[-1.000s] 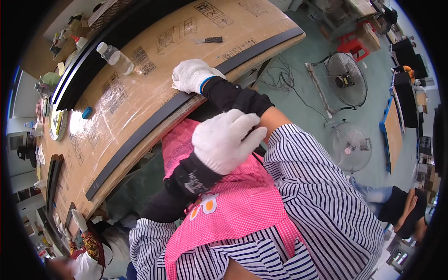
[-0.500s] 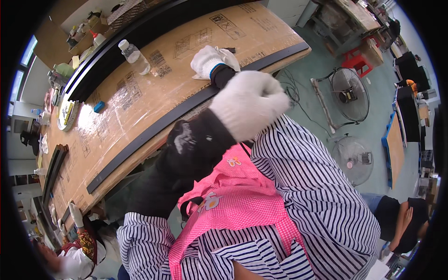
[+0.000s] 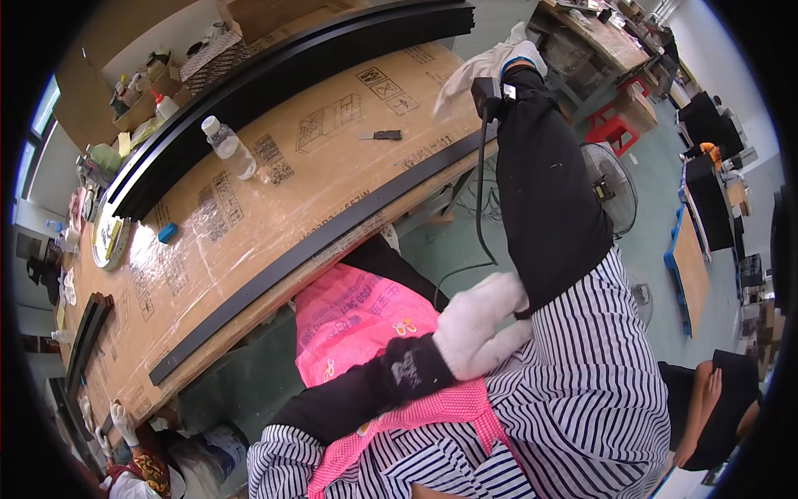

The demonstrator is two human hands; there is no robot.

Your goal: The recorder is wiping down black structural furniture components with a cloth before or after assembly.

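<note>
My right hand (image 3: 525, 56), in a white glove, is raised past the table's far right end, closed on a whitish cloth (image 3: 467, 83) that hangs beside it. A small black box (image 3: 486, 93) with a cable sits at that wrist. In front of my body, my left hand (image 3: 478, 328), also gloved in white, has its fingertips at the upper edge of the black oversleeve (image 3: 544, 191) on my right arm, seemingly pinching it. A knife with a dark handle (image 3: 386, 135) lies on the cardboard-covered table (image 3: 324, 179). Along the near edge runs a long flat black strip (image 3: 316, 254).
Long black profiles (image 3: 274, 75) line the table's far side. Nearer stand a clear bottle (image 3: 231, 150) and a small blue block (image 3: 168, 233). On the right are a floor fan (image 3: 617, 187) and a red stool (image 3: 611, 131). A co-worker's gloved hand (image 3: 125, 422) is at lower left.
My right hand has lifted off the table with the cloth and moved up and right, uncovering the knife. My left hand has come down toward my body, to the upper end of my right oversleeve.
</note>
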